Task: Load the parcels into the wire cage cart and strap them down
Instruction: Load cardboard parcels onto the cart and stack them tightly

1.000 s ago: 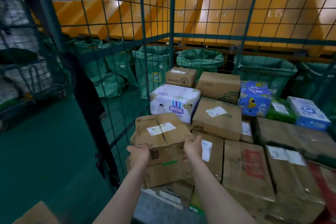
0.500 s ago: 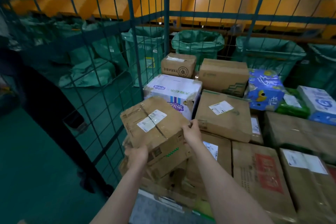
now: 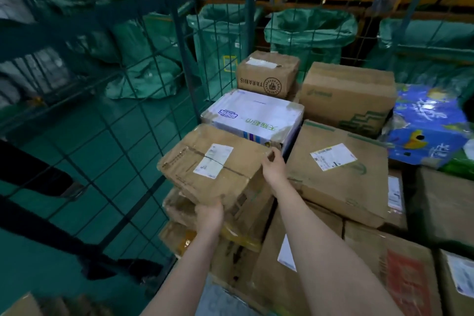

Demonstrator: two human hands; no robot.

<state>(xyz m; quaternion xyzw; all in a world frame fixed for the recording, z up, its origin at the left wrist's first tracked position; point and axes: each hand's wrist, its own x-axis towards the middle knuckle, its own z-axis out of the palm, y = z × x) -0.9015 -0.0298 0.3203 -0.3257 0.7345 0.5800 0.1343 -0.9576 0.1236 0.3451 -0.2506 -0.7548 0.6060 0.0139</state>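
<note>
A worn brown cardboard parcel (image 3: 213,164) with a white label lies on top of stacked boxes at the left side of the green wire cage cart (image 3: 164,41). My left hand (image 3: 209,215) grips its near edge from below. My right hand (image 3: 274,167) holds its right corner, fingers curled over the edge. The parcel sits against the cage's left mesh wall, just in front of a white and purple carton (image 3: 256,115).
Several parcels fill the cart: a large brown box (image 3: 338,169) to the right, a TARAMIS box (image 3: 266,74) and a blue printed carton (image 3: 425,126) farther back. Green sacks (image 3: 310,28) stand behind the mesh. A dark strap (image 3: 38,223) hangs outside at the left.
Both hands have carried the brown parcel forward and turned it, setting it flatter on the stack next to the white carton. The view has dipped down and closer.
</note>
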